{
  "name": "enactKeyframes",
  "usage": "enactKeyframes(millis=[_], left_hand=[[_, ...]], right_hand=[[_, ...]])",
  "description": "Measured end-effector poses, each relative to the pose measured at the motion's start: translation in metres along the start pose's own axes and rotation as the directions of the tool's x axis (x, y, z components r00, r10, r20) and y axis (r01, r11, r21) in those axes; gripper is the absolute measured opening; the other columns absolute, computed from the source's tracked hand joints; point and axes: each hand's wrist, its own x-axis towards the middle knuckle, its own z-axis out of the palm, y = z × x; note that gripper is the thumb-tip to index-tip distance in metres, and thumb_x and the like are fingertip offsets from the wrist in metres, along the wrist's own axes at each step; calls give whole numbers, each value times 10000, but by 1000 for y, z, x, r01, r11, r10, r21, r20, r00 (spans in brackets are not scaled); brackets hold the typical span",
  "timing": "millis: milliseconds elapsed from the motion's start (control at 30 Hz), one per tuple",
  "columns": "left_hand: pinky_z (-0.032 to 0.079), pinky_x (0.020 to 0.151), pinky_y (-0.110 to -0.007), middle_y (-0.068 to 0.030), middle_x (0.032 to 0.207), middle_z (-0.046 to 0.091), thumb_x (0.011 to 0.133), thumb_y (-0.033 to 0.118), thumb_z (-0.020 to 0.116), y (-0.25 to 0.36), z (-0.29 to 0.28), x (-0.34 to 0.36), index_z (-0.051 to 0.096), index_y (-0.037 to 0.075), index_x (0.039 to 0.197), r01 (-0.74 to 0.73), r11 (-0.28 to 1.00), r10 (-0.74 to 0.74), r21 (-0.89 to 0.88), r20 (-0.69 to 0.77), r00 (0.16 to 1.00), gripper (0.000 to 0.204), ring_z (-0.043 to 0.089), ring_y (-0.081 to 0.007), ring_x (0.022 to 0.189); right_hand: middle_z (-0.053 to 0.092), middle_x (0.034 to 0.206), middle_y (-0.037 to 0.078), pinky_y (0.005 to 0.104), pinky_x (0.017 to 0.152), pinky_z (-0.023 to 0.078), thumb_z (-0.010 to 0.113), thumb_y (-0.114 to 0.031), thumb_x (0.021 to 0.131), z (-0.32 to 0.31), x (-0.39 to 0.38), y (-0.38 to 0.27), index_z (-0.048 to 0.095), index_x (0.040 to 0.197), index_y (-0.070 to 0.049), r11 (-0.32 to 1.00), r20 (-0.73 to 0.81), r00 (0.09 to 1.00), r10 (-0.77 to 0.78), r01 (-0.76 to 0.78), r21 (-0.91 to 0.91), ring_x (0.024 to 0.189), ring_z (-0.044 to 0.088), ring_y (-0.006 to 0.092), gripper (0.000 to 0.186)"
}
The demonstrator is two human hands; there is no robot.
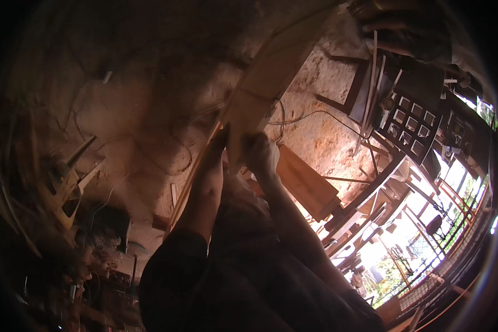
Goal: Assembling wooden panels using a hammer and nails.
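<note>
A long pale wooden board point(276, 66) runs from the top of the view down to my two hands. My left hand point(220, 155) is closed on the board's left edge, beside a thin light strip of wood point(190, 188). My right hand point(263, 152) is curled round the board's right side, its fingertips partly in shadow. An orange-brown wooden panel point(301, 180) lies just right of that hand. A co-worker's hand point(393, 30) is by the far end of the board at the top right; whether it grips the board is unclear.
A dark panel with square openings point(412, 113), wooden strips and a cable point(321, 110) are to the right, over a rough dirt floor point(337, 138). A wooden frame-like piece point(69, 188) sits at left. Cluttered dark items fill the lower left; a bright mesh-covered opening is at lower right.
</note>
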Motion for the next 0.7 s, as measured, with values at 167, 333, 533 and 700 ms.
enactKeyframes(millis=[167,333,533,700], left_hand=[[550,776,-372,-135,1255,638,965,464,621,64,59,-10,506,31,1408,-127,980,93,155,206,974,631,694,-231,901],[553,796,-382,-139,1278,631,959,461,629,98,132,-30,493,35,1425,-228,770,-62,596,426,903,646,697,-241,919],[534,845,-429,-125,1170,649,855,269,663,98,144,-16,528,-43,1309,-133,7,86,991,132,988,568,678,-289,903],[520,846,-381,-111,1010,669,853,182,639,81,135,-24,587,-65,1145,-372,311,361,875,253,898,386,668,-243,930]], right_hand=[[710,818,235,510,757,556,583,-436,907,2,2,13,698,913,-40,998,162,986,-41,48,-36,826,707,419,412],[730,935,206,502,784,558,575,-419,903,-8,11,6,654,1068,-35,997,281,957,73,-72,-12,897,718,372,425],[716,1055,186,457,845,549,684,-457,864,-34,10,41,656,1133,-83,925,309,887,-345,265,271,980,693,378,461],[711,1114,156,433,847,533,729,-461,850,-26,23,167,643,1208,-146,803,252,830,-498,332,495,973,686,364,485]])
